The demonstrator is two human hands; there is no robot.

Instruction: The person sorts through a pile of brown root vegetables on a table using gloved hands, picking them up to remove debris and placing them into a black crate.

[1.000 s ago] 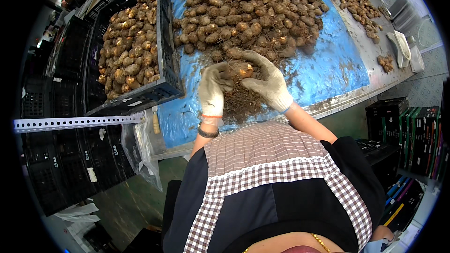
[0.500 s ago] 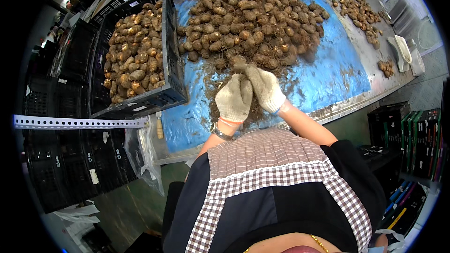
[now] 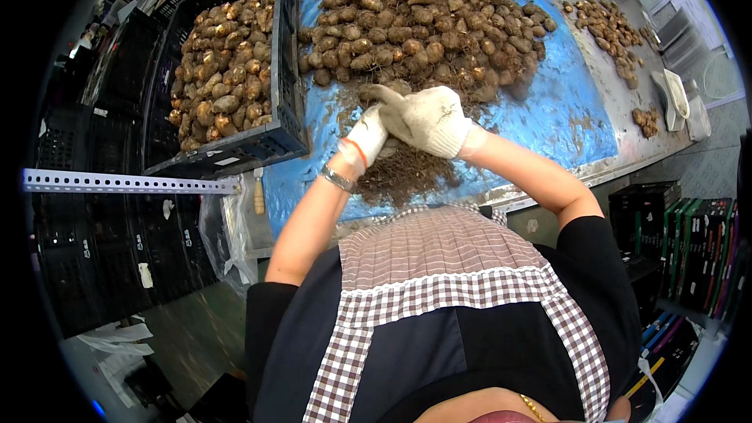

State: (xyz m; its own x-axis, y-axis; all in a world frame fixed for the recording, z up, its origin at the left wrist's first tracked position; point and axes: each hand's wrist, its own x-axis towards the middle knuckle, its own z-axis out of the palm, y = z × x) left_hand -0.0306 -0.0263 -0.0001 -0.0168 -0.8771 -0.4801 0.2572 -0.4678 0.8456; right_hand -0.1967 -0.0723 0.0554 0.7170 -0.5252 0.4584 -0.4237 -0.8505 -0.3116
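My left hand [image 3: 370,131], in a soiled white knit glove, is partly covered by my right hand [image 3: 423,117], gloved the same way and angled leftward across it. The right fingers are bent together; whatever lies between the hands is hidden, as are most left fingers. Both are just in front of a large heap of soil-covered brown tubers [image 3: 423,31], over loose dirt and roots [image 3: 395,176] on a blue plastic sheet [image 3: 568,117]. A black crate [image 3: 286,129] full of tubers stands left of my hands.
A steel table [image 3: 615,113] carries smaller tuber groups [image 3: 607,31] and a white scale [image 3: 675,98] at right. A wooden-handled tool [image 3: 258,196] lies beside a perforated metal rail [image 3: 125,182]. Black crates [image 3: 86,243] are stacked at left and right. Part of another person's glove shows at the top edge.
The tuber visible between my hands one second ago is now hidden. My right hand has swung over my left, both forearms are more exposed, and the other person's hands have mostly left view.
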